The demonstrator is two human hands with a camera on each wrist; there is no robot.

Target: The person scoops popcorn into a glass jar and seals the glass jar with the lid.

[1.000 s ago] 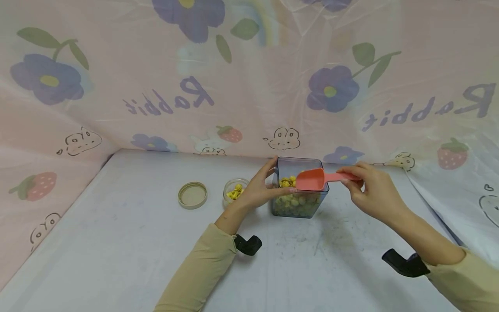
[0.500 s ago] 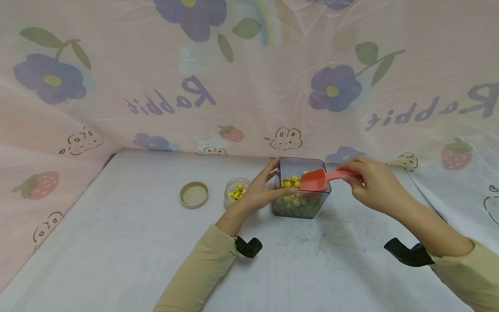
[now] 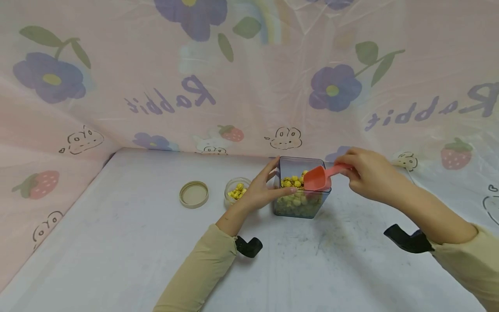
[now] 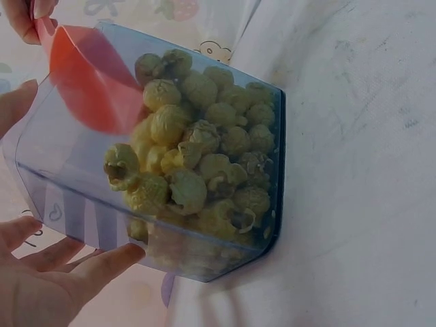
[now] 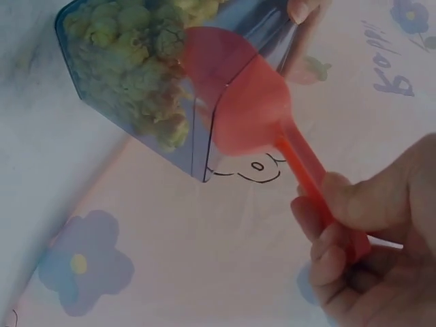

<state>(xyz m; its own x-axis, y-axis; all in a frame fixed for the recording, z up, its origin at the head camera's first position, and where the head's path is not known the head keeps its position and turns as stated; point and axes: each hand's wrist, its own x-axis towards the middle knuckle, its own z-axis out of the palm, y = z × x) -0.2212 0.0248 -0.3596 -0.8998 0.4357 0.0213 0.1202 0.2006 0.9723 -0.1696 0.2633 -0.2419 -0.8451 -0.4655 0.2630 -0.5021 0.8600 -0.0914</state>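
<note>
A clear bluish square container (image 3: 298, 208) stands on the table, about half full of yellow popcorn (image 4: 197, 150). My left hand (image 3: 258, 189) holds it from the left, thumb across the near rim and fingers spread along the far side. My right hand (image 3: 372, 175) pinches the handle of a pink-red scoop (image 3: 316, 178), as the right wrist view shows. The scoop's bowl dips into the container's mouth at the right, tilted down, its tip by the popcorn in the left wrist view. What lies inside the bowl is hidden there.
Left of the container stands a small round clear jar (image 3: 230, 200) with some popcorn in it, partly behind the left forearm. Farther left lies a round beige lid (image 3: 194, 194). A printed curtain (image 3: 249, 86) rises along the table's back edge.
My right hand has risen slightly and moved a little right, so the scoop's handle tilts up more and its bowl points farther down into the container. The left hand stays on the container.
</note>
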